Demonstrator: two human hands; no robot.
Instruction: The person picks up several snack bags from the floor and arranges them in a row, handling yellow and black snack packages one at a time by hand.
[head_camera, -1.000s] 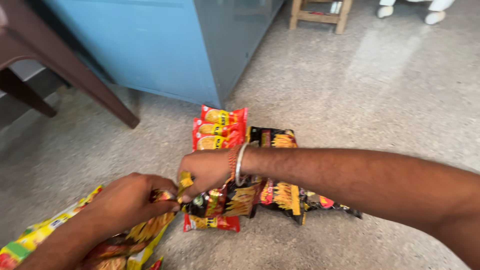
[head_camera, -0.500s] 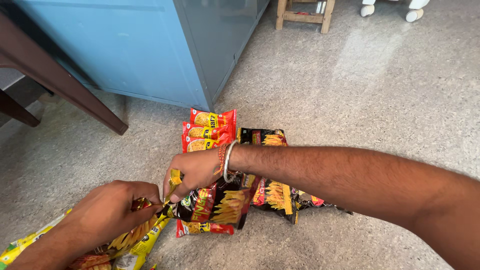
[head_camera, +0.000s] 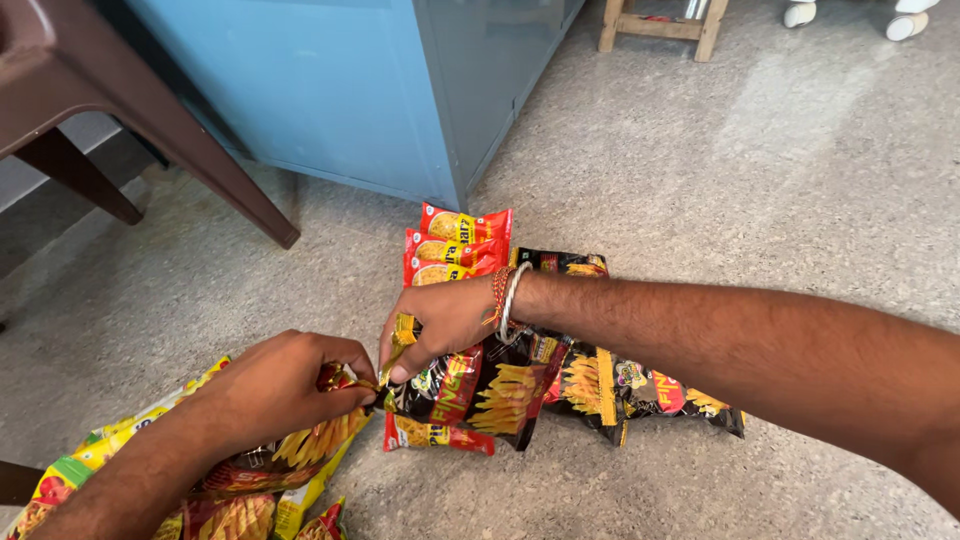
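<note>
Right hand (head_camera: 440, 325) pinching black snack packet (head_camera: 490, 385) | left hand (head_camera: 285, 385) pinching strip (head_camera: 310, 440)

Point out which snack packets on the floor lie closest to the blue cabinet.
The red packets with yellow pictures, stacked just beyond the right hand, lie closest to the blue cabinet. The black packets lie further from it, under and beside the right forearm.

Speckled grey floor (head_camera: 760, 200) under red snack packets (head_camera: 455, 243) and black snack packets (head_camera: 600, 385).

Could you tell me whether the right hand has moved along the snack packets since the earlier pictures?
No: the right hand stays below the red packets, pinching the same packet strip.
</note>
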